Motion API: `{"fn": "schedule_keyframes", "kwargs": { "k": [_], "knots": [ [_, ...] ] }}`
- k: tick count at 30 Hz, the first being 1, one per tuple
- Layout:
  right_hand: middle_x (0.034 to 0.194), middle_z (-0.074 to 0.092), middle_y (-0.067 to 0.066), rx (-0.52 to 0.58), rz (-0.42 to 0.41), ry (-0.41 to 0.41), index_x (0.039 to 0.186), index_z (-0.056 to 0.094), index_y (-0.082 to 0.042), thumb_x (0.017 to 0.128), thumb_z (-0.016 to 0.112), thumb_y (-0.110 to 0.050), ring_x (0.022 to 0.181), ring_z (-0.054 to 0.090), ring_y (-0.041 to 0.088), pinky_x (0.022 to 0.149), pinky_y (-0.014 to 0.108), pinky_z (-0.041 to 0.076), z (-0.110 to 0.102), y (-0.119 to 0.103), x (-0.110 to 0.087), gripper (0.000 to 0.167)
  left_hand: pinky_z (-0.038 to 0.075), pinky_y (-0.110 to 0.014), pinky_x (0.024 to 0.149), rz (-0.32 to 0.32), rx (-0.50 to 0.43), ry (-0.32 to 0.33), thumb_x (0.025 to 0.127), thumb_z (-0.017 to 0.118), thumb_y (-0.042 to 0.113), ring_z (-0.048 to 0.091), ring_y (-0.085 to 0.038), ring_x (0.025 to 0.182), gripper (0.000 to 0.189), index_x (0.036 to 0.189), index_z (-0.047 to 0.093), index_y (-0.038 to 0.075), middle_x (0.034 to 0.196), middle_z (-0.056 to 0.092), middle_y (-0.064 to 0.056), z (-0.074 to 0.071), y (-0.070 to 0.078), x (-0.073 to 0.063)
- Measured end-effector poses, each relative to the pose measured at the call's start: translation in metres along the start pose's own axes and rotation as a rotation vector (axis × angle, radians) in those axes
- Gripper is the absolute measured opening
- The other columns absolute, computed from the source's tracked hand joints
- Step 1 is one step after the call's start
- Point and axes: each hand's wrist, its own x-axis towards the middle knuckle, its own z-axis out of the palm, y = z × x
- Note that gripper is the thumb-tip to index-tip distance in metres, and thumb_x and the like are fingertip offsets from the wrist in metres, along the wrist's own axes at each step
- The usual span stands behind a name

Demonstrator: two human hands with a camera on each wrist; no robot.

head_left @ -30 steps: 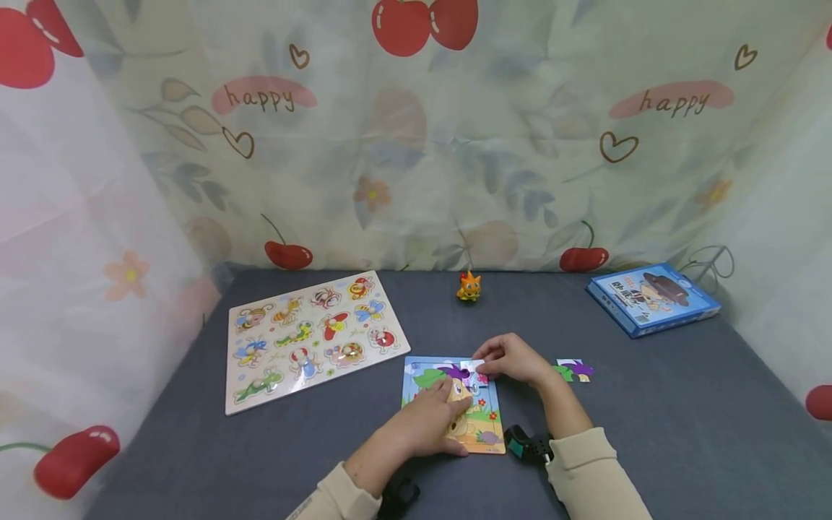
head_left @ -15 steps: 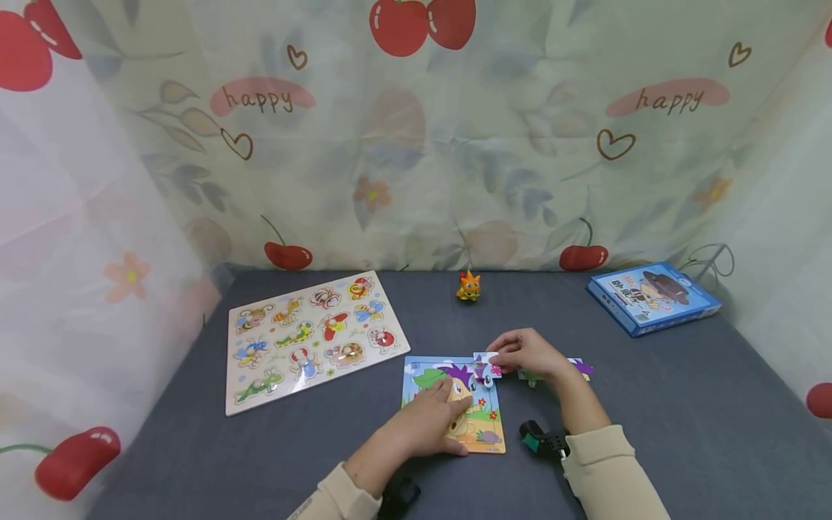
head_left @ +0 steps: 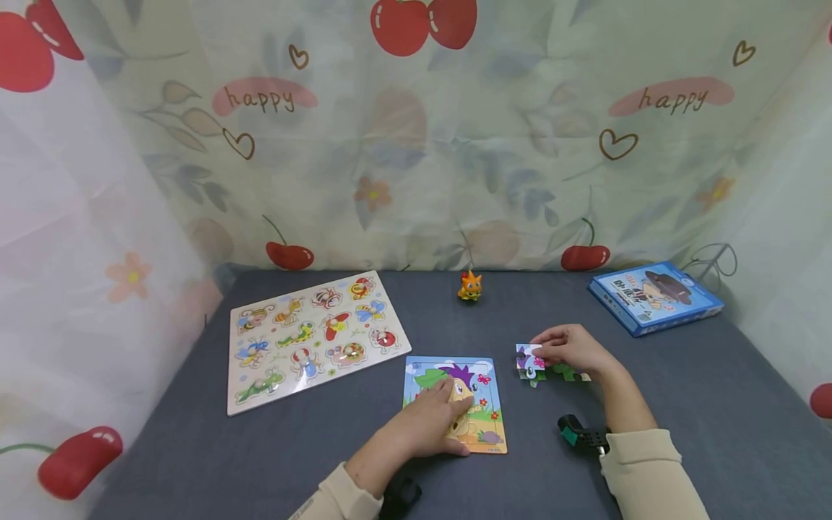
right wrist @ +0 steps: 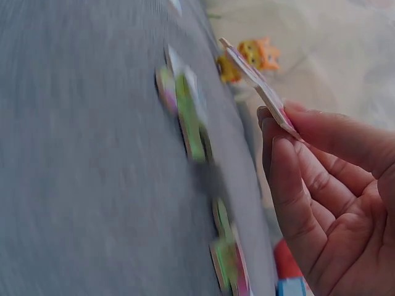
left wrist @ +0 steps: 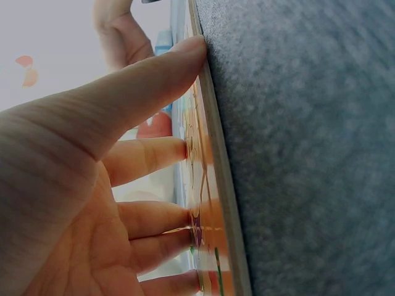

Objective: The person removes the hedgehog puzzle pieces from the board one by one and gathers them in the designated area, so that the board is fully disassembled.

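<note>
My left hand (head_left: 422, 419) rests on a small jigsaw puzzle board (head_left: 490, 415) with a cartoon figure in purple hair. In the left wrist view its fingertips touch the picture face, and the thumb (left wrist: 185, 52) lies at the board's edge. To the right of that board, my right hand (head_left: 578, 352) pinches a jigsaw piece (head_left: 529, 355) with a pink and purple print. The right wrist view has this piece (right wrist: 262, 89) between thumb and fingers, raised off the table. Under and beside the hand lie loose green-printed jigsaw pieces (head_left: 564, 372), partly hidden.
A large white board of insect pictures (head_left: 341, 343) lies at the left. Behind the small board stands an orange toy figure (head_left: 469, 287). A blue box (head_left: 656, 297) lies at the back right, before a patterned cloth (head_left: 429, 188). Dark straps hang at both wrists.
My right hand has moved right, away from the board's top right corner, carrying the jigsaw piece over to the loose pieces. The left hand has stayed in place on the board.
</note>
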Motion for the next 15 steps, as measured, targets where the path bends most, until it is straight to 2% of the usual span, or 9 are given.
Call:
{"fn": "schedule_keyframes", "kwargs": {
  "k": [11,15],
  "knots": [
    [0.087,0.069,0.0,-0.073,0.012,0.032,0.115,0.06,0.007,0.089,0.063,-0.027,0.072,0.059,0.008,0.065,0.028,0.052,-0.038,0.016,-0.018,0.042,0.031,-0.047,0.11,-0.001,-0.011,0.002,0.078,0.07,0.047,0.026,-0.031,0.141,0.071,0.138,0.046,0.02,0.15,0.029,-0.021,-0.001,0.0,-0.002],
    [0.089,0.069,-0.001,-0.094,0.022,0.038,0.116,0.059,0.006,0.089,0.062,-0.028,0.074,0.058,0.008,0.069,0.028,0.052,-0.05,0.023,-0.021,0.044,0.032,-0.047,0.109,0.007,-0.012,0.007,0.078,0.07,0.046,0.027,-0.032,0.14,0.07,0.138,0.047,0.019,0.149,0.03,-0.022,-0.001,-0.001,-0.002]
  ]
}}
